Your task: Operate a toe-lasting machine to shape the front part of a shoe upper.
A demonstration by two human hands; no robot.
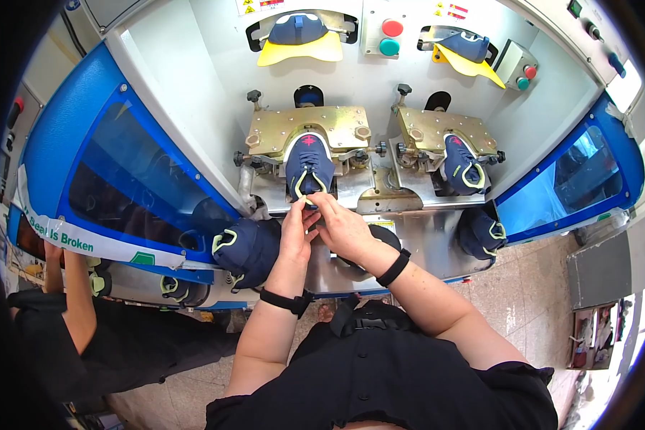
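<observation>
1. Centrally, a navy shoe with pale-yellow collar trim point(310, 163) sits toe-first at a brass-coloured metal plate point(271, 127).
2. The left hand point(294, 232) and right hand point(342, 228) meet at its heel, fingers curled; whether they grip it, one cannot tell.

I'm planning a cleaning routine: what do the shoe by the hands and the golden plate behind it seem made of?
Shoe: likely matte textile, perhaps mesh; soft-looking, barely reflecting light.
Golden plate: apparently metal, smooth, brass-toned, judging by its uneven sheen; plated or solid is unclear.
</observation>
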